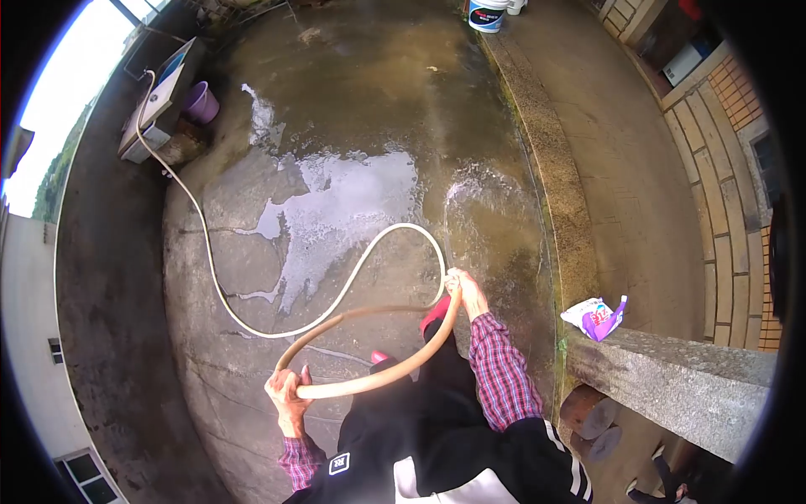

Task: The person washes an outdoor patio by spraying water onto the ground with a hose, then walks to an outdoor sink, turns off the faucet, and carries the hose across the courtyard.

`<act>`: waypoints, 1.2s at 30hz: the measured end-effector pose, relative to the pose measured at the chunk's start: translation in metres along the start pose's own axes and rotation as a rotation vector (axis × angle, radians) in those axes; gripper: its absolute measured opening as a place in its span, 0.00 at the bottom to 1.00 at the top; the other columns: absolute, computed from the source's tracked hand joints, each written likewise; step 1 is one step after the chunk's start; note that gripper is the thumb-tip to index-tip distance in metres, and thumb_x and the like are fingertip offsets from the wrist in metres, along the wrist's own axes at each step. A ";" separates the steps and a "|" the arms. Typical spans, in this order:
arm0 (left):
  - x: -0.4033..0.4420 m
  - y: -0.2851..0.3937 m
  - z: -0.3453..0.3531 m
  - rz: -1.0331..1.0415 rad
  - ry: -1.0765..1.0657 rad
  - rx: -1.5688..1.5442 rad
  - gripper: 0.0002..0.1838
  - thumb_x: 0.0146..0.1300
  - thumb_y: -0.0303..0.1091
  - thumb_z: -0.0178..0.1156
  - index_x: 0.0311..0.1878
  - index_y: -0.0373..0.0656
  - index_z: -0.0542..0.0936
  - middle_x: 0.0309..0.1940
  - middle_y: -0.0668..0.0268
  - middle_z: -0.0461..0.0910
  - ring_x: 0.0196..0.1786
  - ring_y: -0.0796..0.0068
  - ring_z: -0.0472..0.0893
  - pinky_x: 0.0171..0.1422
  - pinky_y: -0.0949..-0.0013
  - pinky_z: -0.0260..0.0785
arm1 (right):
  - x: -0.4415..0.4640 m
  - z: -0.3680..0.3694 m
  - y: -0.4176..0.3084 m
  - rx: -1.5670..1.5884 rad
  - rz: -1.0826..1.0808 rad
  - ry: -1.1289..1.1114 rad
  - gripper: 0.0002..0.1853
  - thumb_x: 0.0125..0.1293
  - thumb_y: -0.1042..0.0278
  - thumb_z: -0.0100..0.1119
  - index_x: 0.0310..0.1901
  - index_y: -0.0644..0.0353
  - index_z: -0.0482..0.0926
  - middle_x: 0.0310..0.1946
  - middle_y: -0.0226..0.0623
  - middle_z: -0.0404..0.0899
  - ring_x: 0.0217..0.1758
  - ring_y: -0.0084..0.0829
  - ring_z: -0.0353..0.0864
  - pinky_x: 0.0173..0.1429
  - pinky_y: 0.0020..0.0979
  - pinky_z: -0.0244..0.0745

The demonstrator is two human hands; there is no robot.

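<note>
A long pale garden hose [369,385] bends between my two hands in front of my body. My left hand [288,393] is closed around a lower stretch of it, with the thumb pointing up. Farther forward, my right hand [467,291] grips the hose near its end. A faint streak of water runs ahead from there onto the wet concrete floor [243,193]. Behind my hands the rest of the hose curves over the ground and up to a sink [159,101] at the upper left. The exact hose mouth is hidden by my right fingers.
Beside the sink stands a purple bucket [201,102]. A raised kerb [554,168] runs along the right. A purple and white packet [596,317] lies on a stone ledge [672,370]. A white paint bucket [487,15] stands at the far end. Puddles [353,193] shine on the floor.
</note>
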State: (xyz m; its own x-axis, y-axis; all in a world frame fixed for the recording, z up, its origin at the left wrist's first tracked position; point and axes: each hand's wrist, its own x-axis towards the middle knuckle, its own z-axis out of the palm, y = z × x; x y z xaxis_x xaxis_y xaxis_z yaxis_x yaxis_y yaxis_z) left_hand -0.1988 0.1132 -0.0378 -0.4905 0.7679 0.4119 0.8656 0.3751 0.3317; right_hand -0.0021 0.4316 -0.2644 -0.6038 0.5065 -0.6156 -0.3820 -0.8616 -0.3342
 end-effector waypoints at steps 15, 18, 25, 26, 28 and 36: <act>-0.151 -0.022 -0.217 -0.237 0.458 0.646 0.18 0.39 0.21 0.59 0.10 0.43 0.58 0.06 0.67 0.56 0.09 0.72 0.60 0.15 0.73 0.53 | -0.014 0.213 0.274 -0.490 0.260 -0.459 0.09 0.55 0.65 0.42 0.19 0.52 0.60 0.14 0.22 0.59 0.15 0.15 0.57 0.20 0.16 0.54; -0.165 -0.032 -0.193 -0.312 0.491 0.592 0.19 0.37 0.22 0.60 0.11 0.44 0.56 0.06 0.69 0.56 0.10 0.74 0.60 0.16 0.73 0.51 | -0.005 0.227 0.250 -0.489 0.213 -0.426 0.08 0.55 0.67 0.43 0.20 0.54 0.61 0.14 0.22 0.59 0.15 0.15 0.58 0.20 0.15 0.56; -0.151 -0.082 -0.165 -0.398 0.483 0.522 0.20 0.36 0.22 0.60 0.11 0.45 0.55 0.06 0.68 0.53 0.09 0.73 0.57 0.15 0.72 0.48 | 0.035 0.211 0.234 -0.396 0.217 -0.344 0.06 0.55 0.67 0.42 0.23 0.55 0.62 0.15 0.25 0.60 0.14 0.16 0.58 0.19 0.15 0.57; -0.144 -0.088 -0.161 -0.394 0.482 0.508 0.20 0.36 0.22 0.59 0.11 0.45 0.55 0.06 0.68 0.53 0.09 0.73 0.57 0.15 0.72 0.48 | 0.044 0.209 0.236 -0.400 0.216 -0.341 0.06 0.55 0.67 0.42 0.23 0.55 0.62 0.15 0.25 0.60 0.14 0.16 0.58 0.19 0.15 0.57; -0.123 -0.094 -0.156 -0.447 0.432 0.547 0.20 0.36 0.21 0.59 0.11 0.44 0.55 0.07 0.68 0.54 0.10 0.71 0.58 0.15 0.70 0.47 | 0.048 0.216 0.242 -0.488 0.219 -0.222 0.06 0.55 0.68 0.43 0.22 0.56 0.62 0.14 0.25 0.60 0.13 0.17 0.58 0.18 0.16 0.57; -0.072 -0.127 -0.153 -0.472 0.422 0.566 0.20 0.38 0.21 0.58 0.10 0.43 0.54 0.06 0.66 0.52 0.09 0.69 0.57 0.15 0.69 0.48 | 0.096 0.259 0.293 -0.434 0.505 -0.326 0.07 0.54 0.67 0.45 0.21 0.56 0.64 0.14 0.26 0.63 0.14 0.18 0.61 0.19 0.18 0.58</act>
State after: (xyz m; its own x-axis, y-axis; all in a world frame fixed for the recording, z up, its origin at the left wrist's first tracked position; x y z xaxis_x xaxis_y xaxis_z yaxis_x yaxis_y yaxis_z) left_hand -0.2890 -0.0694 0.0201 -0.7117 0.2499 0.6566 0.4253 0.8971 0.1195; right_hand -0.3537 0.2367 -0.2364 -0.8359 -0.0290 -0.5481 0.2672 -0.8938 -0.3601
